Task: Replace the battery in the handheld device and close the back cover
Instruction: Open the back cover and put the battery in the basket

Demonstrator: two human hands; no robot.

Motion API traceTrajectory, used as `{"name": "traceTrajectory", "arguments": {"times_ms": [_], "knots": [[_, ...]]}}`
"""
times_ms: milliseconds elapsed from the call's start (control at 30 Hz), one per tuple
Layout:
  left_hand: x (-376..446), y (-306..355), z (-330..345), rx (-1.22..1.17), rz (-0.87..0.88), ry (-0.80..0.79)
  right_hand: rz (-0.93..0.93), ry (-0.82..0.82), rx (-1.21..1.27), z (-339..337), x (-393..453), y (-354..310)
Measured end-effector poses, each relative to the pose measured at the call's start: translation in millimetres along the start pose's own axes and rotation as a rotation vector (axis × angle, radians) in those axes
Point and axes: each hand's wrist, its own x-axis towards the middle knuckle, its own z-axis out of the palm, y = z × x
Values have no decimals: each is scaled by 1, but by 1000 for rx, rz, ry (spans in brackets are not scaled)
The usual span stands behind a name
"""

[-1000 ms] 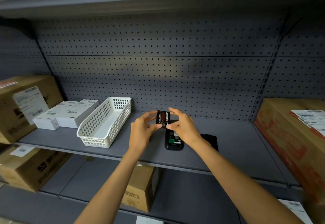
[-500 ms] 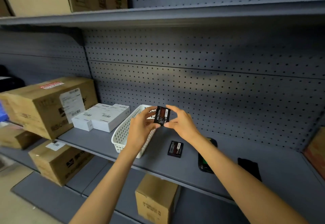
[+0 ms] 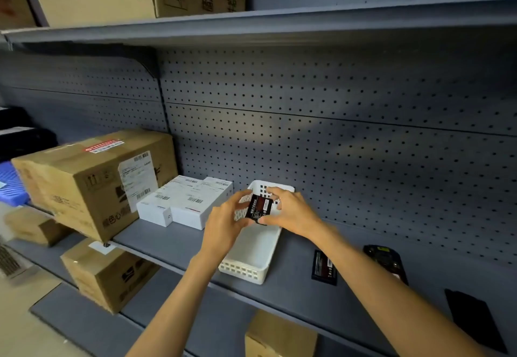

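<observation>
1. Battery [image 3: 260, 209], black with a red label panel: held in mid-air above the white basket [image 3: 253, 256], pinched at its short edges by 2 hands. Flat, rigid slab; judged light, smooth-sided, likely to slip from a loose pinch. Best taken by the narrow edges, clear of any contact end; contacts not legible at this size.
2. Left hand [image 3: 223, 223]: fingers and thumb curled round the battery's left edge, grasping it.
3. Right hand [image 3: 291, 211]: thumb and fingertips pinching the battery's right edge, grasping it.
4. Second battery [image 3: 324, 267]: lying flat on the shelf [image 3: 173, 242], right of the basket, apart from it. Same look; judged same handling.
5. Handheld device [image 3: 385, 262]: dark, lying on the shelf further right, partly hidden behind the right forearm. Judged heavier than the battery, hard-cased; best gripped across its long sides. Open compartment not clearly visible.
6. Back cover [image 3: 472, 320]: thin dark panel, flat on the shelf near the right edge, well apart from the device. Judged light and slightly flexible, clips possibly fragile; best lifted by its edges.
7. Stage, as judged: battery in hand, not yet seated; cover off.
</observation>
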Motion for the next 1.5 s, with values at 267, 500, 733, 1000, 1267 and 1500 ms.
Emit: {"name": "traceTrajectory", "arguments": {"times_ms": [267, 500, 733, 1000, 1267, 1500], "knots": [[12, -28, 10, 202, 25, -156, -8, -85, -390, 23, 30, 23], [15, -37, 17, 490, -1, -311, 7, -258, -517, 26, 38, 17], [14, -37, 20, 685, 26, -308, 52, -383, -547, 29, 42, 10], [15, -32, 16, 727, 26, -362, 85, -429, -532, 28, 40, 9], [10, -23, 12, 567, 67, -281, -72, -136, -318, 18, 25, 11], [10, 12, 16, 488, 121, -166, -77, 30, -249, -11, 1, 26]]}}
